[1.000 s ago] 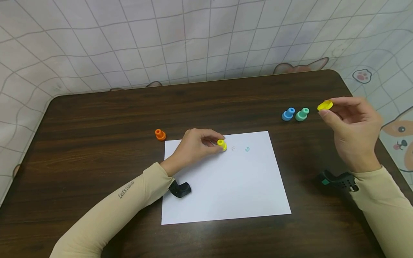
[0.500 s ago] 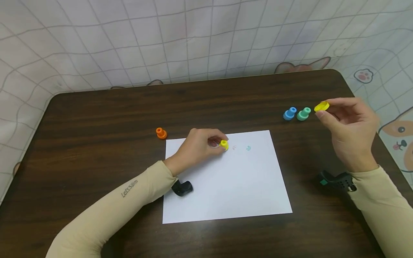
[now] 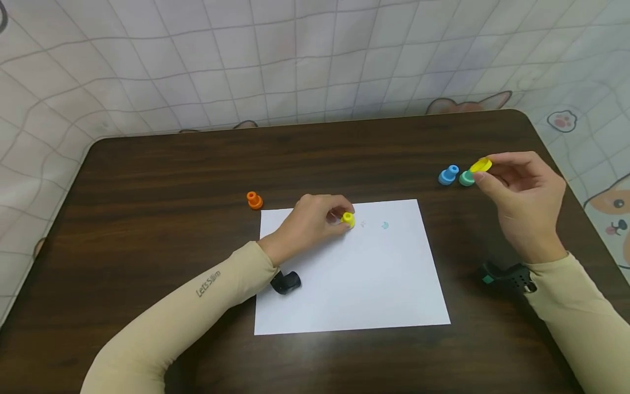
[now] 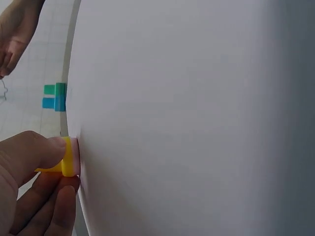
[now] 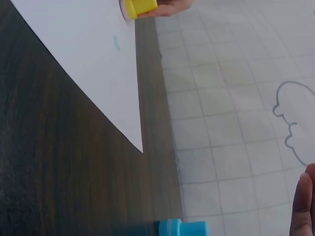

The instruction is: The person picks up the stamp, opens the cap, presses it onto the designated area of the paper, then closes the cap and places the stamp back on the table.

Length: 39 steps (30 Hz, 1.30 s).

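Observation:
My left hand (image 3: 315,221) pinches a small yellow stamp (image 3: 348,219) between thumb and fingers. In the left wrist view the stamp's pale base (image 4: 75,156) meets the white paper (image 3: 359,279), face down. To the right of it, the sheet bears a faint small print (image 3: 363,224) and a blue-green one (image 3: 385,225). Off the sheet at right, my right hand (image 3: 526,200) holds up a yellow cap (image 3: 480,165) by its edge. The cap overlaps a green stamp (image 3: 466,178) in the head view, and a blue stamp (image 3: 449,175) stands beside that one.
An orange stamp (image 3: 254,200) stands by the paper's back left corner. The dark wooden table (image 3: 162,219) reaches back to a grid-patterned cloth (image 3: 320,60). Both wrists wear black camera mounts, the left one (image 3: 286,283) low over the sheet.
My right hand has drifted left with the yellow cap, which now partly covers the green stamp. My left hand keeps its pinch on the yellow stamp at the same spot; the head view has shifted slightly.

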### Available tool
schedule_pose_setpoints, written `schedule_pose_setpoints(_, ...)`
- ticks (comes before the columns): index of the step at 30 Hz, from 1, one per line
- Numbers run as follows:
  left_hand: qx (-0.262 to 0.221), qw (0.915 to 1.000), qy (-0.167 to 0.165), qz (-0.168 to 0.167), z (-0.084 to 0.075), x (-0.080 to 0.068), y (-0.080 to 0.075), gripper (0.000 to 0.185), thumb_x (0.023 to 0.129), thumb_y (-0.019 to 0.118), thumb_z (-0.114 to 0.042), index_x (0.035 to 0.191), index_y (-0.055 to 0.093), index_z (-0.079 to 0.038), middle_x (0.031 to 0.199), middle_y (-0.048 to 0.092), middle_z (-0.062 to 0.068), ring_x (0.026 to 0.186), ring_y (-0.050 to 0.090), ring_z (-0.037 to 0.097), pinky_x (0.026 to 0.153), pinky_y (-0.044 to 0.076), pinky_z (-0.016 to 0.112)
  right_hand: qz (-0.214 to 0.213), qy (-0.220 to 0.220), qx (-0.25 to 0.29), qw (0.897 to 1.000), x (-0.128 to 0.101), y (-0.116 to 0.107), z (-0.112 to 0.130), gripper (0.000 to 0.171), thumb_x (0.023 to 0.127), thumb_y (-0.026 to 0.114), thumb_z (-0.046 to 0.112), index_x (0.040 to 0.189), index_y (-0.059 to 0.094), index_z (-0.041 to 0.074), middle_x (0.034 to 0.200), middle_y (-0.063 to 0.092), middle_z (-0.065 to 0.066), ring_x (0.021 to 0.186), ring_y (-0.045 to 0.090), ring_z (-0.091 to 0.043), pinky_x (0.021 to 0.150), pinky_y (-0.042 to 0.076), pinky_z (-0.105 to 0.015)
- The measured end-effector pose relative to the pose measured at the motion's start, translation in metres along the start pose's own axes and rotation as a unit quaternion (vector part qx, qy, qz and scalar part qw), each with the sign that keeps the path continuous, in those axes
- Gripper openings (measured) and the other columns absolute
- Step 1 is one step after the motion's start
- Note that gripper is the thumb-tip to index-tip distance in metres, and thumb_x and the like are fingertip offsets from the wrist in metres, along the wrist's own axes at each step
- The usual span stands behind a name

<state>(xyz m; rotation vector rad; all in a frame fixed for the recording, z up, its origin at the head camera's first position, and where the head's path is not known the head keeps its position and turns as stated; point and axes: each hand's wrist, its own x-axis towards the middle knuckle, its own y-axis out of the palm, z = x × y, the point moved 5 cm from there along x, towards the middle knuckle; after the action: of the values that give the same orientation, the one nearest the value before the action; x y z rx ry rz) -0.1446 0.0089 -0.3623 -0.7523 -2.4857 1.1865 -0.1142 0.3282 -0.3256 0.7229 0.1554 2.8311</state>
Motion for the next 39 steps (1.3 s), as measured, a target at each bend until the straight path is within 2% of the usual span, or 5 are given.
schedule_pose_setpoints(10,-0.011,0.9998,-0.012,0.01,0.005,0.004,0.0,0.028,0.089,0.08,-0.011,0.117,0.074,-0.01,0.109,0.078,0.004,0.098,0.071,0.015,0.092,0.062,0.028,0.015,-0.003,-0.013,1.0,0.001,0.004,-0.004,0.033,0.082,0.07,-0.022,0.115,0.064,-0.019,0.106,0.072,-0.008,0.088,0.072,-0.014,0.084,0.062,-0.015)
schedule_pose_setpoints(15,-0.013,0.9999,-0.006,0.006,0.007,0.004,0.002,0.026,0.089,0.081,-0.013,0.114,0.074,-0.01,0.107,0.078,0.004,0.095,0.071,0.015,0.09,0.062,0.027,0.017,0.005,-0.001,1.0,0.001,0.005,-0.005,0.033,0.082,0.07,-0.022,0.115,0.065,-0.018,0.107,0.072,-0.009,0.09,0.073,-0.015,0.086,0.061,-0.016)
schedule_pose_setpoints(21,-0.012,0.9999,0.002,0.0,0.007,0.004,0.003,0.023,0.089,0.081,-0.013,0.111,0.075,-0.01,0.105,0.078,0.004,0.094,0.071,0.015,0.09,0.062,0.027,0.023,-0.007,-0.028,0.999,0.0,0.006,-0.003,0.033,0.084,0.069,-0.022,0.116,0.061,-0.022,0.107,0.073,-0.008,0.09,0.073,-0.014,0.086,0.062,-0.017)
schedule_pose_setpoints(27,-0.004,1.0,0.002,-0.002,0.005,0.003,0.002,0.023,0.089,0.081,-0.013,0.111,0.075,-0.01,0.104,0.077,0.003,0.093,0.07,0.015,0.088,0.061,0.027,0.026,0.005,-0.02,0.999,0.0,0.005,-0.005,0.033,0.083,0.07,-0.021,0.116,0.065,-0.017,0.108,0.073,-0.007,0.091,0.072,-0.013,0.086,0.061,-0.015)
schedule_pose_setpoints(39,-0.02,0.999,0.008,-0.039,0.001,0.0,-0.012,0.021,0.089,0.081,-0.016,0.109,0.076,-0.013,0.105,0.078,0.001,0.096,0.073,0.014,0.091,0.062,0.027,0.036,0.007,-0.014,0.999,0.002,0.009,-0.01,0.034,0.082,0.07,-0.022,0.115,0.065,-0.018,0.106,0.073,-0.006,0.09,0.072,-0.013,0.085,0.061,-0.015)
